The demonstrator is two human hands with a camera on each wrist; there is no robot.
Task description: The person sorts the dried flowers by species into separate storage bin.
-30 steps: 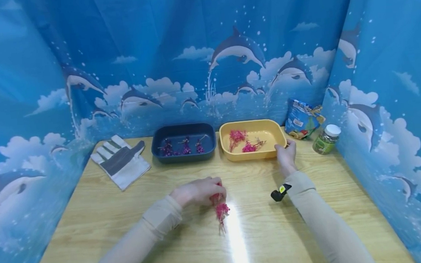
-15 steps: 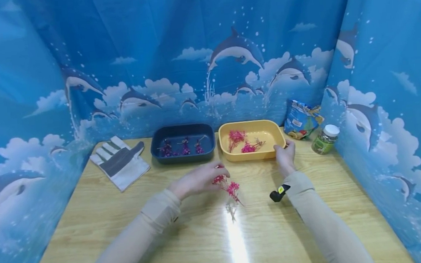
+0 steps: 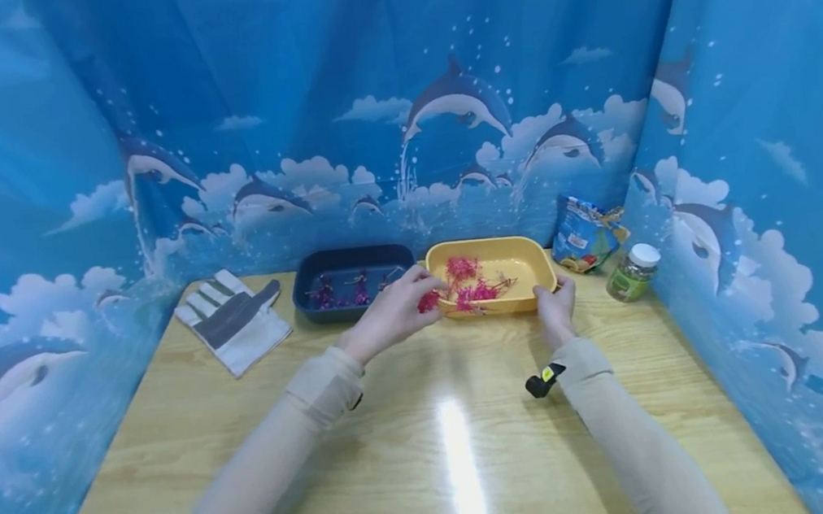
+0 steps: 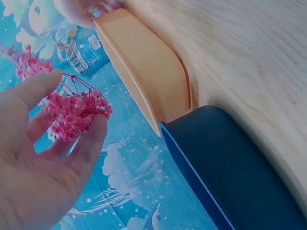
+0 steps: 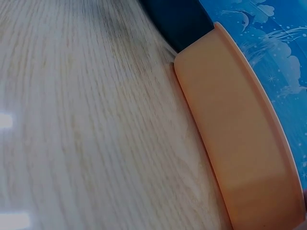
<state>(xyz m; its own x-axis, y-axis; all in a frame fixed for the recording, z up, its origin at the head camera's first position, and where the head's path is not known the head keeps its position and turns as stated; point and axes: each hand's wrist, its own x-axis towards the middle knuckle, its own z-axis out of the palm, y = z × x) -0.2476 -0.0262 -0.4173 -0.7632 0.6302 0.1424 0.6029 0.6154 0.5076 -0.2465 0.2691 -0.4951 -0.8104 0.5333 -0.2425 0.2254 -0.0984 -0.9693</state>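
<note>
In the head view my left hand (image 3: 396, 311) is at the front left corner of the yellow plastic container (image 3: 514, 305), holding a sprig of pink dried flowers (image 4: 74, 115). The left wrist view shows thumb and fingers pinching it by the blossoms, above rim height. Its stem end overlaps the container's front wall in the head view. Inside that container lie more pink dried flowers (image 3: 461, 267). My right hand (image 3: 557, 308) grips the container's front right corner, thumb over the rim. The right wrist view shows mostly the container's outer wall (image 5: 235, 129).
A navy container (image 3: 328, 316) with several purple flower sprigs stands left of the yellow one. Further left lies a white and grey work glove (image 3: 241, 325). On the right are a blue snack bag (image 3: 582, 234) and a white-lidded jar (image 3: 632, 274). A dolphin-print curtain (image 3: 336, 68) surrounds the table.
My left hand has carried the pink flowers from the middle of the table, away from me and slightly right, up to the yellow container. My right hand has kept its grip on the corner.
</note>
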